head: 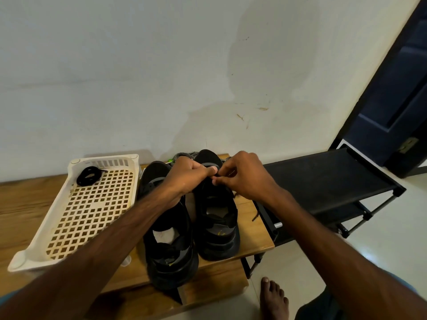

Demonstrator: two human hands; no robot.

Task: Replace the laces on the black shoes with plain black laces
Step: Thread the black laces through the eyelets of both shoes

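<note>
Over shoe: left hand, right hand

A desk stands against the wall. On its left side sits a tray, with a rolled-up lace in the tray's far corner. Right of the tray, two shoes stand side by side, toes to the wall — the left shoe nearer the person, the right shoe further back. Behind them lies a heap of laces. The left hand and right hand meet over the right shoe's front, pinching a loose lace — its end lies on the desk, right of that shoe. A rack stands right of the desk, a door behind it. A foot is on the floor before the desk.
</note>
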